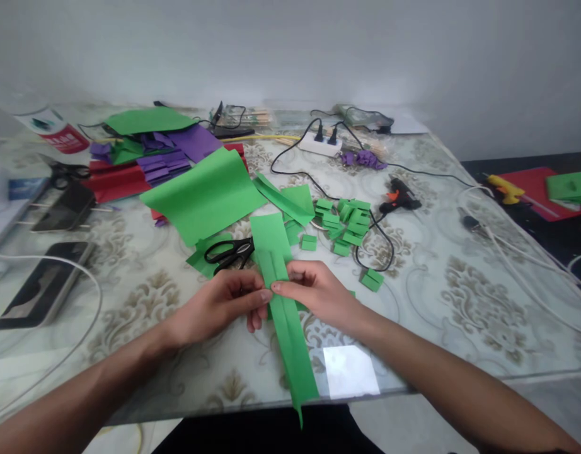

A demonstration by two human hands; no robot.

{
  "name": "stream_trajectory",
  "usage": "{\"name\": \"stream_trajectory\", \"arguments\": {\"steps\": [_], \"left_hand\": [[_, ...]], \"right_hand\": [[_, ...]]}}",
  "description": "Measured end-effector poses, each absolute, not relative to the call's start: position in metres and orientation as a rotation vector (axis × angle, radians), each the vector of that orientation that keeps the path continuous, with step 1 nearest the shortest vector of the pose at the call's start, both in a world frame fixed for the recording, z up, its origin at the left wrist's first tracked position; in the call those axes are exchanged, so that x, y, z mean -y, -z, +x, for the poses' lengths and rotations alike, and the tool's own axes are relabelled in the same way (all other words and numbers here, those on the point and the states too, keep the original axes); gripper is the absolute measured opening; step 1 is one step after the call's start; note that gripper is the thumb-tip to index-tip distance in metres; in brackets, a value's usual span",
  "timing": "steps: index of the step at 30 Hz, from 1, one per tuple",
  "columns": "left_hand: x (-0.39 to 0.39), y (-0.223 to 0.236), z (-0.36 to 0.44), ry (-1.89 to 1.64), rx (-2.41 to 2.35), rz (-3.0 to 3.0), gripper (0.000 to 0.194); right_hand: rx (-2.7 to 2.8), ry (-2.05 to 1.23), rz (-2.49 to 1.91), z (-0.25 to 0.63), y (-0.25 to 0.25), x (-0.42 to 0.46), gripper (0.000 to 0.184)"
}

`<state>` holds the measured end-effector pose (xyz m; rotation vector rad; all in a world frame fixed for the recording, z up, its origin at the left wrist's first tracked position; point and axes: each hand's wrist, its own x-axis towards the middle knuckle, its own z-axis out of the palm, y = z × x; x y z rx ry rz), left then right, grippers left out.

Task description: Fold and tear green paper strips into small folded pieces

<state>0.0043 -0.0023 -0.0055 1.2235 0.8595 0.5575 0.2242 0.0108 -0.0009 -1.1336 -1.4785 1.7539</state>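
Green strip [290, 334] runs near-to-far between left hand [224, 302] and right hand [321, 293], both pretty much equally close, thumbs and fingers pinching it partway along.

The paper strip [285, 315] is green, the power strip [320, 145] white, the tablecloth [416, 309] pale with tan florals.

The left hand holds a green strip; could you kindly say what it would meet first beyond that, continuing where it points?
Beyond the green strip, the left hand would probably meet the right hand, though depth is unclear.
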Motion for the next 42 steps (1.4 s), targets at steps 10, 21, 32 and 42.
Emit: {"name": "stream_trajectory", "arguments": {"steps": [10, 21, 32, 42], "left_hand": [[0.0025, 0.0032, 0.0053, -0.492, -0.833, 1.148, 0.037], [0.0052, 0.0055, 0.0099, -0.403, -0.815, 1.132, 0.037], [0.0086, 0.0062, 0.011, -0.384, -0.765, 1.128, 0.035], [0.0098, 0.0091, 0.0123, -0.384, -0.788, 1.111, 0.038]], "right_hand": [[1.462, -1.754, -1.169, 0.2222, 0.0006, -0.0099, 0.051], [1.422, -1.744, -1.168, 0.2232, 0.0006, -0.0111, 0.044], [1.381, -1.726, -1.179, 0.2211, 0.0035, -0.0105, 0.043], [1.376, -1.672, -1.204, 0.2209, 0.0036, -0.0129, 0.045]]}}
